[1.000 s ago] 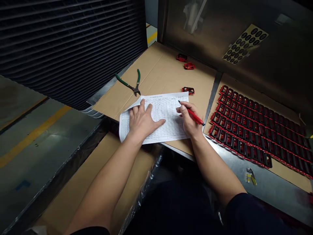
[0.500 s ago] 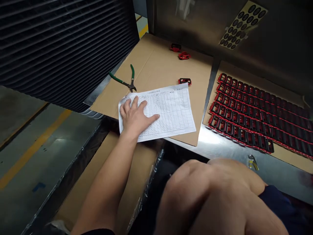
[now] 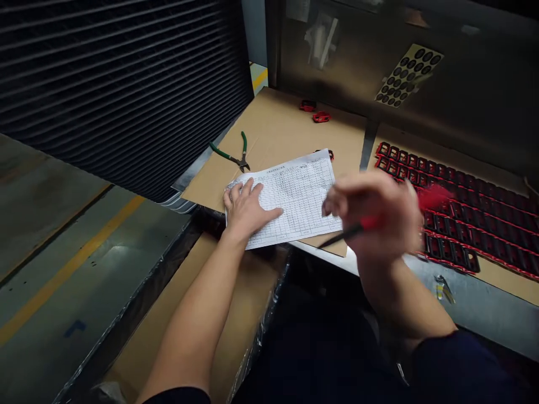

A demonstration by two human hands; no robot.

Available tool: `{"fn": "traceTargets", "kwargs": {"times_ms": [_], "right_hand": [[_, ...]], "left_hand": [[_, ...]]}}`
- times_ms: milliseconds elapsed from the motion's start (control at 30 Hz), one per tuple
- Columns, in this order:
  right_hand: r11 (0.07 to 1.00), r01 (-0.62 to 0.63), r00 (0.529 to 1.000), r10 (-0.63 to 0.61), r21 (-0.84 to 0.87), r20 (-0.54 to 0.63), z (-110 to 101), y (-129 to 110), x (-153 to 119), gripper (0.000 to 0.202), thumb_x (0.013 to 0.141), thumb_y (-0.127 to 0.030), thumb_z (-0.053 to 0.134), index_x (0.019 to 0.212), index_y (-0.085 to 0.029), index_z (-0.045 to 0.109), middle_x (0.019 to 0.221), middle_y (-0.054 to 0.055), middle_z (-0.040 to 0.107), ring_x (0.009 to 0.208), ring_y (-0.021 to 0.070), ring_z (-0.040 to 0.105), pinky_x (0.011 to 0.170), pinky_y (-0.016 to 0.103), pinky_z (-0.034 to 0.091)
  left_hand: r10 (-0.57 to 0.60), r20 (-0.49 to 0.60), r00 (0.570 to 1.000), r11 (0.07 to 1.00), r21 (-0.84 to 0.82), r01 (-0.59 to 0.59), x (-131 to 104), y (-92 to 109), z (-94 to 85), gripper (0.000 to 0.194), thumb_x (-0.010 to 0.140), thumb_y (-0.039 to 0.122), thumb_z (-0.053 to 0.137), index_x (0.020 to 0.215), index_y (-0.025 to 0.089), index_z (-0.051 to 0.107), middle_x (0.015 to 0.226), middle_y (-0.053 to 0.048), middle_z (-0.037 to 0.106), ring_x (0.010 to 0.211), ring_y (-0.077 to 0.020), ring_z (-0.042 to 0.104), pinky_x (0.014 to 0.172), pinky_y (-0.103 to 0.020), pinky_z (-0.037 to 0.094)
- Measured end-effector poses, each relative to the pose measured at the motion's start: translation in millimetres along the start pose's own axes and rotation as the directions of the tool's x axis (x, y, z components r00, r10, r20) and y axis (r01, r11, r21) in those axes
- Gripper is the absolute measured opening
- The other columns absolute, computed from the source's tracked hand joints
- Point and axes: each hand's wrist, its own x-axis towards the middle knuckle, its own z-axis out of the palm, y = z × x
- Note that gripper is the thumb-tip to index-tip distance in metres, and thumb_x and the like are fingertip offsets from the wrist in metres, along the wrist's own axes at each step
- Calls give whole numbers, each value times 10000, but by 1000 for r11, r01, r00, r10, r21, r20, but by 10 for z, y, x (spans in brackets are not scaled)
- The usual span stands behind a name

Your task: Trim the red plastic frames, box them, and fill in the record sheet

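Observation:
A printed sheet with a table grid (image 3: 301,193) lies on the cardboard (image 3: 278,126), its lower edge over the bench edge. My left hand (image 3: 248,210) rests flat on the sheet's left part, fingers spread. To the right of the sheet, raised and blurred by motion, my right hand (image 3: 379,216) is closed round a thin red and black tool (image 3: 347,234); its exact kind is hard to make out. Green-handled cutting pliers (image 3: 241,161) lie open just above the sheet. One red and black part (image 3: 330,154) is partly covered by the sheet's top right corner.
Rows of red and black parts (image 3: 463,191) fill the right cardboard. Two more such parts (image 3: 321,116) lie at the back. A small metal tool (image 3: 444,289) is on the bench's front edge. A sticker sheet (image 3: 408,76) hangs on the back panel. Black ribbed panel (image 3: 126,84) at left.
My right hand has come up into view beside the sheet with the red and black tool. The view has shifted, while my left hand stays flat on the sheet.

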Motion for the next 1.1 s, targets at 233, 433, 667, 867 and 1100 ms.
{"fn": "traceTargets", "kwargs": {"times_ms": [233,433,667,867,1100], "right_hand": [[644,-577,806,547,502,227,573,1323,611,509,858,-701,631,920,-196,643,654,-1,624,592,122,600,589,254,541],[776,-449,890,432,443,146,486,1523,427,341,733,-494,806,793,-212,624,779,-2,639,672,124,602,738,311,554],[843,-445,891,383,302,244,549,1190,609,369,854,-571,676,950,-216,714,982,41,693,928,189,676,968,408,502],[790,-469,883,421,395,207,712,1358,577,402,778,-597,704,807,-200,648,899,44,699,822,182,675,809,348,557],[813,-473,879,408,339,249,705,1329,427,224,784,-421,681,780,-202,632,825,12,669,741,159,644,676,294,523]], "left_hand": [[5,-4,1000,1000,17,-5,-17,-60,36,949,754,760,587,1494,186,437,1634,-86,345,1520,-371,247,1254,-553,194],[67,12,998,997,47,-68,-12,-300,-48,739,887,587,492,1479,147,463,1624,-112,363,1517,-312,286,1266,-481,206],[73,-35,997,994,87,-70,20,-148,-22,882,734,824,564,1406,254,562,1623,-89,365,1550,-391,144,1256,-622,8],[70,-26,997,998,2,-70,27,-96,47,743,823,700,563,1422,262,551,1618,-79,377,1495,-394,282,1217,-603,231],[93,-48,995,995,-39,-95,52,-232,64,786,759,634,663,1422,229,544,1617,-63,380,1544,-371,182,1279,-577,104]]}}
